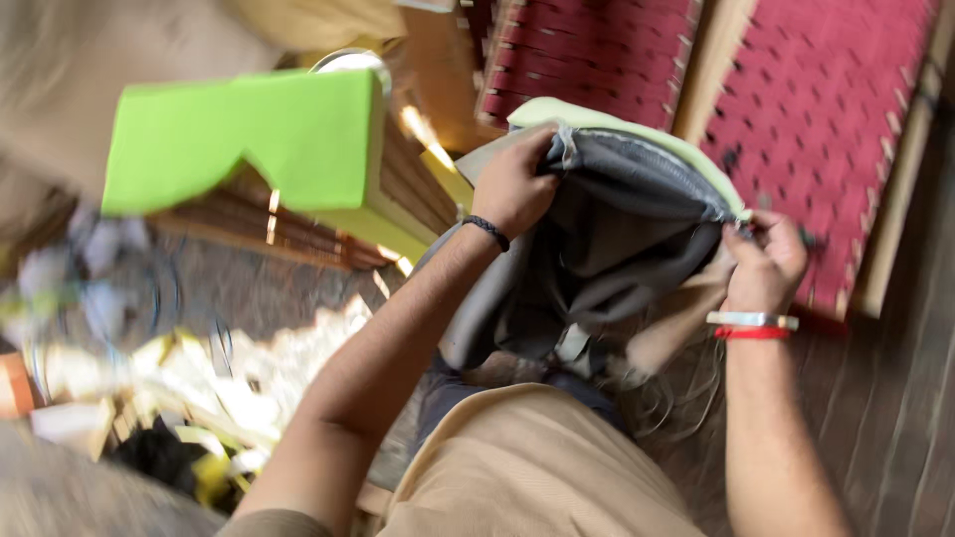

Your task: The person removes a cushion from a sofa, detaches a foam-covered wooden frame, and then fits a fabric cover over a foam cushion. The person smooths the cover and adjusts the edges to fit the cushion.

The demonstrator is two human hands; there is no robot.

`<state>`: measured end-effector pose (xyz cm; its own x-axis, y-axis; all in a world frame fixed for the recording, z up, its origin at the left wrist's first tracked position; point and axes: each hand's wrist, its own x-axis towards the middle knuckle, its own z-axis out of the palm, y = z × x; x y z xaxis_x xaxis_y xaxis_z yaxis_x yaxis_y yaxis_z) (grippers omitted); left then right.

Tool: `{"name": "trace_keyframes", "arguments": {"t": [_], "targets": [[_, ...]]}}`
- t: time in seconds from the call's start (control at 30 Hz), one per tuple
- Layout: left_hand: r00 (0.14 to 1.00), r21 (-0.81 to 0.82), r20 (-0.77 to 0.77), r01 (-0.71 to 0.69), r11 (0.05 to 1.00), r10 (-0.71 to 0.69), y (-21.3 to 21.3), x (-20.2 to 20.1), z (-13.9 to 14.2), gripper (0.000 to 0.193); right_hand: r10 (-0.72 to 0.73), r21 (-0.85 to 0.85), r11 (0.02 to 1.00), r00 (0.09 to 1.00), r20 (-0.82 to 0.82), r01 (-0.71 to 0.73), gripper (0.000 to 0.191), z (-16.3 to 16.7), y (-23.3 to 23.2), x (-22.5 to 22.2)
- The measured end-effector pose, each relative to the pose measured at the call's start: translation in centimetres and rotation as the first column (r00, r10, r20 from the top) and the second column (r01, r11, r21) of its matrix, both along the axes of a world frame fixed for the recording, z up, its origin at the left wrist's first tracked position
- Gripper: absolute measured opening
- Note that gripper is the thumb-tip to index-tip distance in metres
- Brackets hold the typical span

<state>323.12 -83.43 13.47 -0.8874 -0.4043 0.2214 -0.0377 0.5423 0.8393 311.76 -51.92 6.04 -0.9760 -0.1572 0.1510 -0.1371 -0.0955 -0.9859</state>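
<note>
A grey fabric cover (607, 239) is stretched over a pale green foam cushion (637, 129) in front of me. My left hand (512, 184) grips the cover's edge at the cushion's upper left corner. My right hand (766, 264) pinches the cover's edge at the right side, near the foam's rim. The lower part of the cover hangs loose over my lap. Most of the foam is hidden inside the fabric.
A bright green foam block (249, 139) lies on stacked wooden slats (398, 189) at the left. Two wooden frames with red woven webbing (826, 119) lean behind the cushion. Foam and fabric scraps (149, 388) litter the floor at the lower left.
</note>
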Motion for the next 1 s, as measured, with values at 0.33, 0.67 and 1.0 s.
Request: {"name": "trace_keyframes", "arguments": {"t": [0.33,0.67,1.0], "targets": [[0.755,0.170,-0.218,0.653,0.738,-0.618,3.7,-1.1,2.8,0.047,-0.486,0.658,0.671,0.873,0.042,0.342,0.024,-0.1,-1.1,18.4],[0.360,-0.367,0.275,0.896,0.248,-0.891,13.9,8.8,3.0,0.031,-0.170,0.583,0.809,0.922,0.348,-0.070,0.036,-6.7,-6.3,20.0],[0.522,-0.163,0.322,0.853,0.496,-0.790,9.7,10.6,3.0,0.066,-0.085,0.110,0.991,0.993,0.077,0.076,0.036,1.5,-5.0,13.8]]}}
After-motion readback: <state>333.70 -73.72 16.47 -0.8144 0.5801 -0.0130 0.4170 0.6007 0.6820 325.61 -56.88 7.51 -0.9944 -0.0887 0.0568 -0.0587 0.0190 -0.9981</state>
